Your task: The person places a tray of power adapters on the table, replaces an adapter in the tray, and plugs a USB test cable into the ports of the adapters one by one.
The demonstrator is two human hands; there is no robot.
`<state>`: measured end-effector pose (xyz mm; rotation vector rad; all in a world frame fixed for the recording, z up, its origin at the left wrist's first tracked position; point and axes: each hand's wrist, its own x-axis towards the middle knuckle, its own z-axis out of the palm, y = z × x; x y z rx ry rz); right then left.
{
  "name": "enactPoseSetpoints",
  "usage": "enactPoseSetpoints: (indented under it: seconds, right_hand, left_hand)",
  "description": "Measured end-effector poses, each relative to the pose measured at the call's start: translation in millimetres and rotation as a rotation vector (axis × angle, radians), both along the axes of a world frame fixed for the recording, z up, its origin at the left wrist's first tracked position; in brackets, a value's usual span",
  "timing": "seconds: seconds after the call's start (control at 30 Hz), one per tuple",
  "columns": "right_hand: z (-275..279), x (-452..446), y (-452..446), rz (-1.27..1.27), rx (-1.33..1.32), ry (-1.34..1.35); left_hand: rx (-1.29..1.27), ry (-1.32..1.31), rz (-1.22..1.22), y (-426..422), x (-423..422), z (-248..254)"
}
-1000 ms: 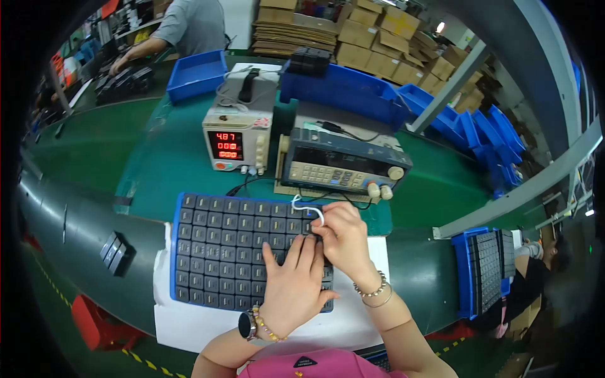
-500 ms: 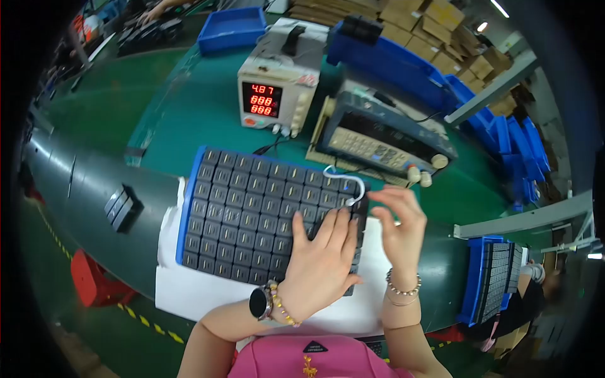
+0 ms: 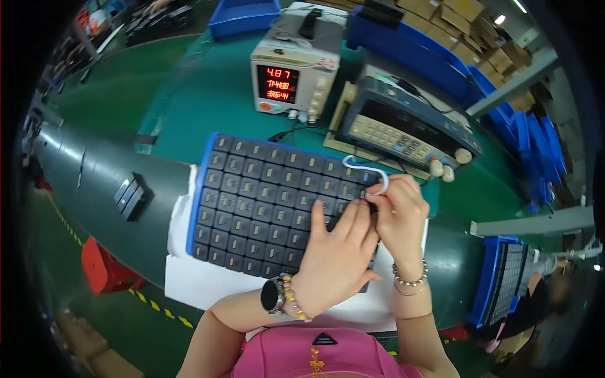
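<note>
Cable: white cable (image 3: pixel 385 179), curving over the far right corner of the blue tray (image 3: pixel 196 217); thin and bendy, it looks light and soft, so the firm place to hold is its end, close to the plug, rather than the loose loop.
Right hand (image 3: pixel 402 213): thumb and fingertips pinching the cable's end by the tray's right edge; the plug is hidden behind them.
Left hand (image 3: pixel 334 268): palm down across the black units (image 3: pixel 250 170), fingers pressing from above toward the right edge, thumb spread apart; it closes around nothing.
Black units: set in tight rows from the tray's left edge to its right, slots facing up; they look rigid, probably smooth plastic, modest in weight. Close packing leaves little side to grasp, so steadying from the top suits them. The small slots are likely the fragile part; a straight, gentle push would spare them.
Tray: its near edge lies over white paper (image 3: pixel 208 283); full, it is probably heavy, best lifted by opposite edges.
</note>
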<state>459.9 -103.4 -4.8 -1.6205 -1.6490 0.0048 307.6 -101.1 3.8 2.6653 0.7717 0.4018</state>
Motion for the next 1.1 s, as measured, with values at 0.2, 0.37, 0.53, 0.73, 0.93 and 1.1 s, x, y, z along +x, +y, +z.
enactPoseSetpoints:
  seconds: [0.2,0.37,0.53,0.73,0.93,1.1]
  right_hand:
    - [-5.9,-1.4,3.3,-0.011,0.093,-0.05]
    - [-7.3,-1.2,4.0,-0.011,0.148,-0.053]
    - [16.1,1.7,-3.4,-0.001,0.266,0.048]
    - [3.1,21.8,-11.2,-0.076,0.054,0.125]
    - [-10.4,21.6,-13.0,-0.098,0.086,0.02]
    - [-7.1,18.7,-10.4,-0.062,0.077,-0.114]
  left_hand:
    - [0.009,-0.026,0.011,-1.1,0.3,-4.1]
    - [0.008,0.005,0.001,0.3,0.7,-0.5]
    - [-0.023,0.039,0.006,-0.1,1.7,1.5]
    - [-0.022,0.081,-0.001,1.3,0.7,4.3]
    - [-0.006,0.069,0.005,-0.9,0.1,3.7]
    - [-0.007,0.054,-0.018,-10.8,0.3,3.1]
